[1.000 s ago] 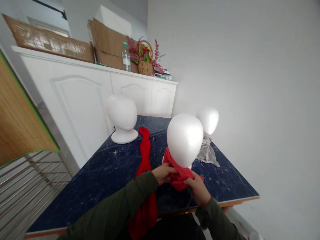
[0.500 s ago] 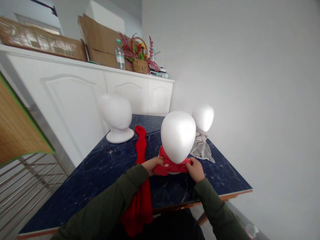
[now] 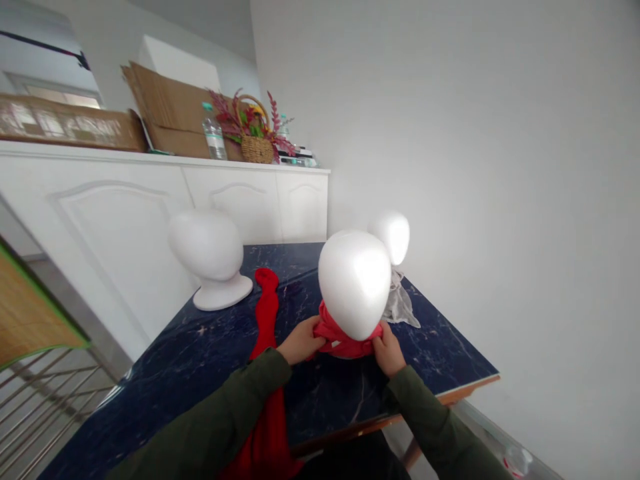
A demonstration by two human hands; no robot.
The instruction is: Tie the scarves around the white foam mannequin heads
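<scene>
A white foam mannequin head (image 3: 354,283) stands near the front of the dark blue table, with a coral-red scarf (image 3: 345,343) wrapped round its neck. My left hand (image 3: 303,341) pinches the scarf on the left side of the neck. On the other side, my right hand (image 3: 388,349) grips it between thumb and fingers. A longer bright red knitted scarf (image 3: 267,310) lies along the table to the left, passes under my left forearm and hangs over the front edge.
A bare white mannequin head (image 3: 213,257) stands on the left of the marbled table (image 3: 200,347). Behind the middle head, another head (image 3: 395,235) wears a grey scarf (image 3: 400,303). A white cabinet (image 3: 235,200) bears cardboard boxes, a bottle (image 3: 214,137) and a flower basket (image 3: 257,148). A metal rack (image 3: 55,407) is at left.
The camera view has shifted slightly. Both hands stay on the coral-red scarf, whose loose front part is now drawn closer round the neck.
</scene>
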